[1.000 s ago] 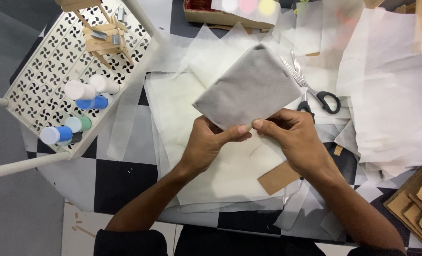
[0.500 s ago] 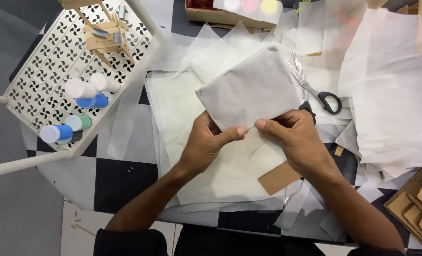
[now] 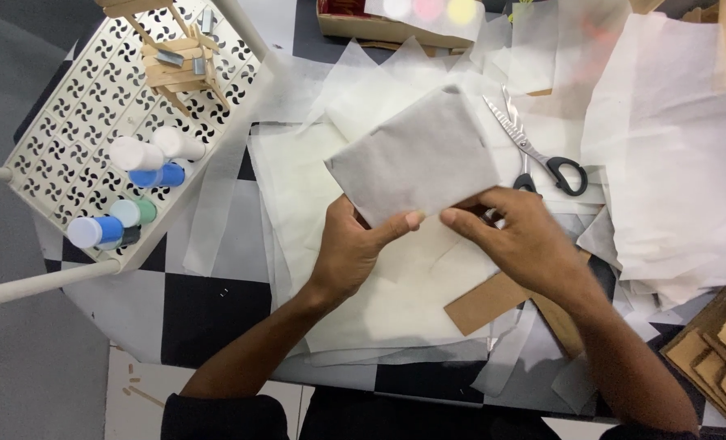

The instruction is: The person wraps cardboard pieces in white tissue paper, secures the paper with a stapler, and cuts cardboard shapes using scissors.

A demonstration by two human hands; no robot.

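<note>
Left hand (image 3: 348,253) and right hand (image 3: 519,236) fingers pinched shut on near edge of grey paper sheet (image 3: 416,159), held above mid tabletop (image 3: 204,305), looks light, floppy, tearable, best gripped by edges

Scissors (image 3: 534,151) are lying right of the folded sheet (image 3: 416,159), bottles (image 3: 139,183) are lying left in the tray (image 3: 53,147).

I see matt grey paper (image 3: 416,159) mid-frame, shiny metal scissors (image 3: 534,155) with glossy black plastic handles upper right
</note>
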